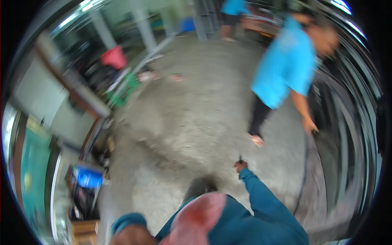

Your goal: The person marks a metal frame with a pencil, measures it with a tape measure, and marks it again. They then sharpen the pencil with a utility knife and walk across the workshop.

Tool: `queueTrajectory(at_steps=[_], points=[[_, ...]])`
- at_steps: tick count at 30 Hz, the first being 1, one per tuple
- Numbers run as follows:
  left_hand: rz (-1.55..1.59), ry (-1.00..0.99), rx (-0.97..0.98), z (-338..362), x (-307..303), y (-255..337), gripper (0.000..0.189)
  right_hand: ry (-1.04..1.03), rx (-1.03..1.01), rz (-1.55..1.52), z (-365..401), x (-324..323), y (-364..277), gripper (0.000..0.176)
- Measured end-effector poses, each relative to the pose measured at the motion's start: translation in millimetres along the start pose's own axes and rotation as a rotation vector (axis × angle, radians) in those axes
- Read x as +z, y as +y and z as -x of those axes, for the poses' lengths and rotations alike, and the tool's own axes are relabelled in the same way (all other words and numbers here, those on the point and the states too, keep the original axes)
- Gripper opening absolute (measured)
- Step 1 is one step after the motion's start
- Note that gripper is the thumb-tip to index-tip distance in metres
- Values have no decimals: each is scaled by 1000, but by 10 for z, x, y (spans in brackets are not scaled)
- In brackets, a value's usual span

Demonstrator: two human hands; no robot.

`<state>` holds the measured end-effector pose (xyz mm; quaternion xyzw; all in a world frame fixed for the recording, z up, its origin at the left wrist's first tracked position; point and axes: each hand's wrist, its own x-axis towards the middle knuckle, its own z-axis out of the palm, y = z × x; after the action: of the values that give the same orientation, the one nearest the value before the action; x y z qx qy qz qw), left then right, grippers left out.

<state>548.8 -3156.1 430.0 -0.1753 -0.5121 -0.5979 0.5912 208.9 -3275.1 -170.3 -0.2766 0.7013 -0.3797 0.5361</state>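
My right hand (241,165) is closed around a small dark thin object (240,158), held low over the concrete floor at the end of my outstretched teal sleeve. Its exact kind is too blurred to make out. My left hand (132,235) shows at the bottom edge below a teal cuff, its fingers cut off and smeared. Beside it, across my front, lies a pink cloth-like piece (200,212) with a reddish patch. One dark trouser leg (200,185) of mine shows beneath.
A co-worker in a blue shirt (281,61) leans toward dark, long stacked material (339,134) on the right. Another person (232,12) stands at the back. On the left are a green stool (124,90), a red bucket-like item (114,57), a blue container (87,178) and a cardboard box (83,228).
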Motion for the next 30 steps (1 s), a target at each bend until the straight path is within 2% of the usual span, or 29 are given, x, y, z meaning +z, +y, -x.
queueTrajectory(at_steps=[2,4,5,6,7,8,9,10,11,12,14,15,17,20,22,24,25,28,30], points=[[-369,292,-143,-25,-613,-31,43,-115,-157,-83,-344,442,-1187,17],[-682,637,-394,164,-1469,-261,45,-252,-163,-85,-723,775,-1966,20],[-819,772,-600,319,-1991,-420,37,-274,-227,-109,-708,950,-2313,18],[-658,904,-632,470,-2449,-663,34,-299,-214,-123,-647,1044,-2567,16],[-714,892,-798,618,-2999,-915,33,-321,-129,-119,-632,1111,-2736,16],[-779,852,-794,780,-3416,-1234,34,-375,-52,-123,-489,1192,-2969,13],[-931,809,-920,720,-3786,-1389,37,-388,-120,-97,-462,1319,-3108,14],[-1094,734,-998,812,-4147,-1675,41,-448,-6,-72,-584,1348,-3153,13],[-1209,650,-1020,802,-4319,-1854,43,-543,-28,-85,-547,1420,-3344,14],[-1321,505,-780,1007,-4560,-2166,41,-579,-12,-74,-683,1384,-3349,14],[-1441,369,-983,726,-4709,-2135,37,-668,96,-110,-964,1541,-3494,13],[-1449,447,-958,683,-4796,-2086,31,-709,193,-155,-1062,1673,-3627,13],[-1463,595,-896,615,-5033,-1959,20,-849,261,-117,-1388,1968,-3864,11],[-1573,732,-819,658,-5052,-1515,16,-1043,374,107,-1662,2639,-4230,10],[-1669,960,-827,916,-5047,-1410,25,-1210,363,319,-1758,3110,-4508,10],[-1671,1198,-874,1161,-4900,-1307,22,-1412,297,535,-1715,3660,-4647,11],[-1637,1252,-800,1141,-4710,-1181,21,-1499,273,653,-1659,3911,-4680,12],[-1624,1479,-754,1338,-4264,-1089,22,-1750,260,854,-1385,4589,-4536,13],[-1566,1679,-629,1731,-4122,-1171,26,-1853,193,904,-1062,4955,-4346,15]])
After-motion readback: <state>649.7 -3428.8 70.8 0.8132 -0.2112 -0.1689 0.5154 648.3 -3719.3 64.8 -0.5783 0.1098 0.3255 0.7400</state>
